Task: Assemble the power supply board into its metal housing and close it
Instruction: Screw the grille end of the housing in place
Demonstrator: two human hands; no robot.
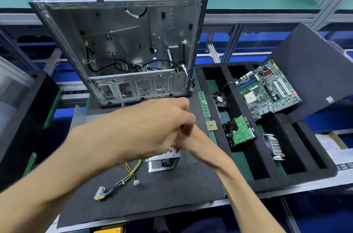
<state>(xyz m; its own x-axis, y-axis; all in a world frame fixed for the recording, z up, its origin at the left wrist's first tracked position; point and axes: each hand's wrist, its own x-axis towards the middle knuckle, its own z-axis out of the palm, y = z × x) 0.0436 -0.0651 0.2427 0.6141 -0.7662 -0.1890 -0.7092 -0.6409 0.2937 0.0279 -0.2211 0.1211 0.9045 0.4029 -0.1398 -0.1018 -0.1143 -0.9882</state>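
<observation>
The power supply housing (162, 164), a small silver perforated metal box, stands on the black mat (172, 194) near the middle. Its yellow and black cable bundle (122, 181) trails left to a white connector (100, 192). My left hand (152, 124) hovers over the box with its fingers curled round a yellow-handled tool (180, 129), which is mostly hidden. My right hand (191, 141) reaches in from the right beneath the left one. Its fingertips pinch at the top edge of the housing. The board inside cannot be seen.
An open computer case (122, 41) stands upright just behind the hands. To the right lie a RAM stick (204, 104) and a CPU (211, 125). A black foam tray (267, 175) holds a motherboard (267, 89), fan (219, 98), hard drive (238, 131) and heatsink (275, 146).
</observation>
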